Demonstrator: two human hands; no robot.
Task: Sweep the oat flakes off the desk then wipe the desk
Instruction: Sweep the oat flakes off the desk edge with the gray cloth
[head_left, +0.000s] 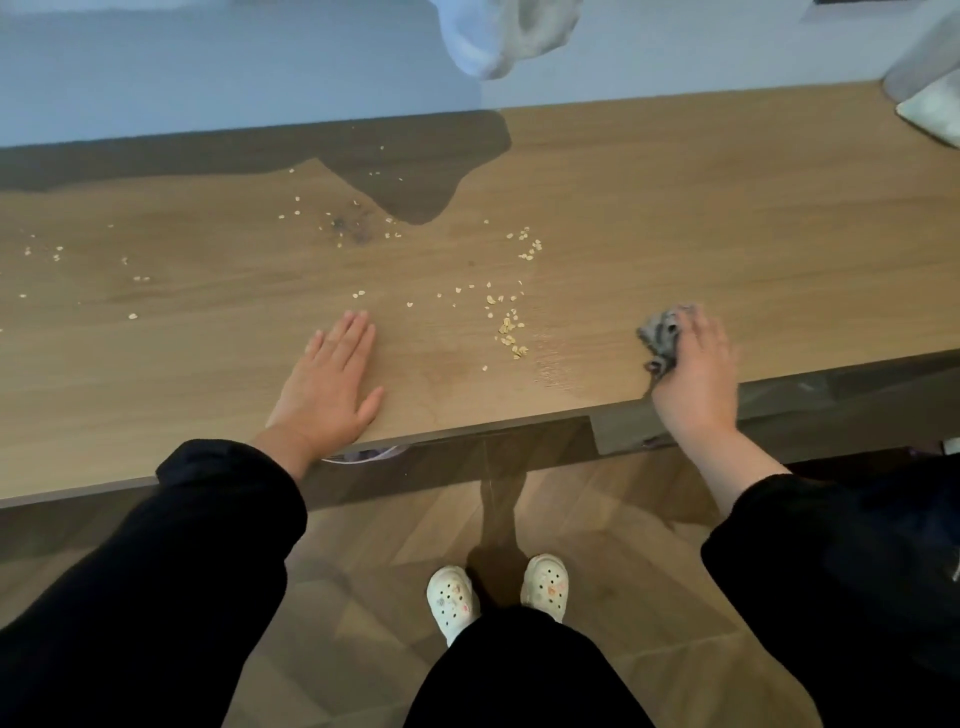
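Oat flakes (511, 332) lie scattered over the wooden desk (208, 332), in a thick line right of centre and thinly towards the far left. My left hand (332, 384) rests flat on the desk near its front edge, fingers straight. My right hand (693, 374) grips a crumpled grey cloth (660, 335) and presses it on the desk at the front right, to the right of the flakes. A damp streak (553, 364) shows between the cloth and the flakes.
White fabric (509, 36) hangs against the wall above the desk's back edge. A pale object (930, 104) sits at the far right corner. Below the front edge are a wood floor and my feet in white clogs (498, 592).
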